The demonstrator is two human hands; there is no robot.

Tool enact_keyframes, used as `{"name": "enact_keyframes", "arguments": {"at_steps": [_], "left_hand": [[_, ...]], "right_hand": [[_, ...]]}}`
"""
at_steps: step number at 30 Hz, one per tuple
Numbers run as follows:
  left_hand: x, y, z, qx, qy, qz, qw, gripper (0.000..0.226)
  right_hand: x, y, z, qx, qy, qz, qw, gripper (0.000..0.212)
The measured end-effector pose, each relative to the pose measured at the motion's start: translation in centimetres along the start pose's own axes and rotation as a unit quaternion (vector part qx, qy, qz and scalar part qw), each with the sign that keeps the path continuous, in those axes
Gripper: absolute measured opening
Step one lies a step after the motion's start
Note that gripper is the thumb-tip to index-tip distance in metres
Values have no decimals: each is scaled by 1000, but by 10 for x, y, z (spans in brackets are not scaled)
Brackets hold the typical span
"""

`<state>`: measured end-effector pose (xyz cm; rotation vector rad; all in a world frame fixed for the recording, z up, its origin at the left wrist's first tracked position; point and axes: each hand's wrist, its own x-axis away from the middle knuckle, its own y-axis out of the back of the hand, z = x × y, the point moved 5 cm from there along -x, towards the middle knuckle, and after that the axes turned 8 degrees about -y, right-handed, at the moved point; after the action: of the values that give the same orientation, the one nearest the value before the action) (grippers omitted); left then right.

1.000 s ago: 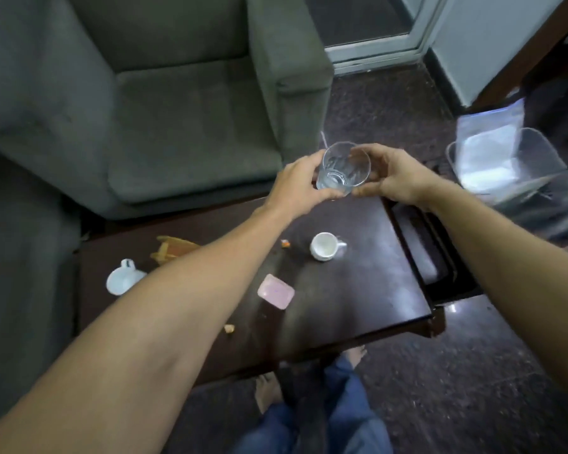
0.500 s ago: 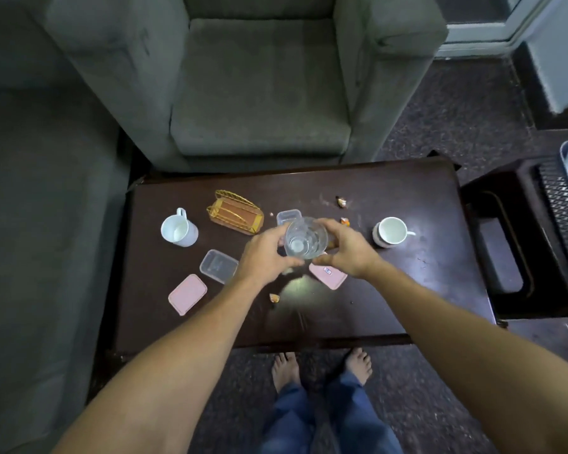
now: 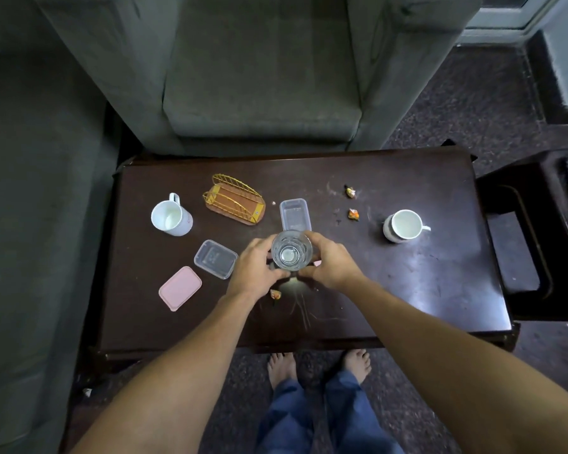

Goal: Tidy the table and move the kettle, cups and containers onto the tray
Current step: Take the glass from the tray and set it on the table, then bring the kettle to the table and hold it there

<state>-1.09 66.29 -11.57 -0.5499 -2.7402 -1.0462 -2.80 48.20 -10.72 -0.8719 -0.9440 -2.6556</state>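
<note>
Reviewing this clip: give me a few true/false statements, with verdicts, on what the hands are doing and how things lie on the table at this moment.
1. The left hand and the right hand both hold the clear glass. True.
2. The pink lid is snapped onto a clear container. False: it lies flat on the table, beside that open container.
3. Two white mugs stand upright: the left mug and the right mug. True.
4. The gold wire holder is held in the right hand. False: it rests on the table, untouched, between the left mug and the second clear container.
</note>
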Motion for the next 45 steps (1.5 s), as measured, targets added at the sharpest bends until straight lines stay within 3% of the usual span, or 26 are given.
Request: {"name": "enact_keyframes", "arguments": {"at_steps": [8,12,15,17,20,22,28,33,45], "left_hand": [[0,0,3,2,20,4,1000,83],[7,6,-2,-35,51,44,997,101],[10,25,-13,-81,25,54,995,88],[4,45,-33,-98,3,16,995,73],[-17,68,-87,-94,-48,-33,994,52],[-34,68,-133,-89,-99,-42,990,43],[-49,12,-285,-90,-236,1,968,38],[-34,-51,-393,-69,-329,52,940,37],[-7,-189,-546,-67,-357,126,923,40]], "right_hand": [[-3,-2,0,5,-13,-1,1000,85],[5,-1,-1,35,-31,-1,999,88],[19,14,-4,38,-37,-16,998,79],[28,31,-6,45,-58,-36,997,62],[43,67,0,47,-72,-73,994,26],[57,101,10,38,-55,-128,989,12],[112,219,18,15,-64,-273,960,27],[166,309,-8,14,-64,-360,931,19],[263,446,-148,-76,-122,-475,868,19]]}}
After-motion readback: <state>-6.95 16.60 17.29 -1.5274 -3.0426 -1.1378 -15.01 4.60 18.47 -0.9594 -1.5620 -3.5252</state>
